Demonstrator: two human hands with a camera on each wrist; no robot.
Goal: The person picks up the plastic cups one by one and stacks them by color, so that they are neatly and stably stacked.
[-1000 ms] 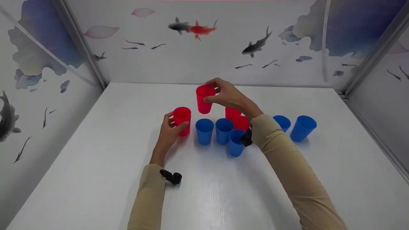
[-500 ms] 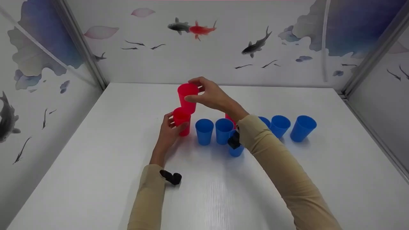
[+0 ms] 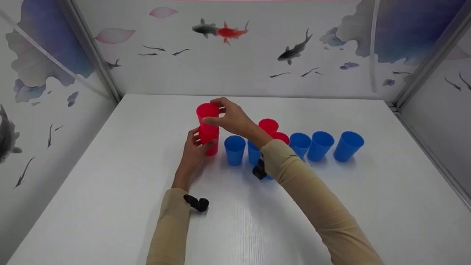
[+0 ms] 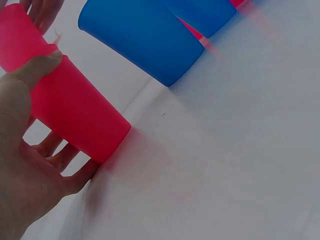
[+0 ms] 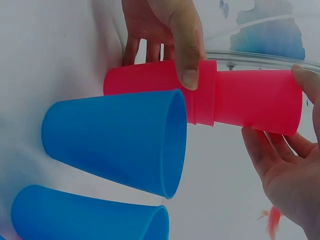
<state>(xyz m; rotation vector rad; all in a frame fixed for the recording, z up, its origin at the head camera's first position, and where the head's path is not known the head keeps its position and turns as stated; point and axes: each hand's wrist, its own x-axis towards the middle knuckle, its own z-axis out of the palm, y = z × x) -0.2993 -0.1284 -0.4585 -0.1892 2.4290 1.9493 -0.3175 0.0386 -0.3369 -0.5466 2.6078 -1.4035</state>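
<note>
My left hand grips a red cup that stands upright on the table, thumb on the near side and fingers behind. In the right wrist view two rims show close together at its mouth. Above it, my right hand holds another red cup near its rim between thumb and fingers. The lower part of that upper cup sits inside the mouth of the one below. A blue cup stands just right of the left hand, also large in the left wrist view.
More blue cups stand in a row to the right, among them a blue cup and an outermost blue cup. Two red cups stand behind the right forearm, which partly hides the middle cups. A printed wall closes the table's far edge.
My right hand has carried its red cup leftward and then down into the mouth of the red cup below. My left hand has stayed in place.
</note>
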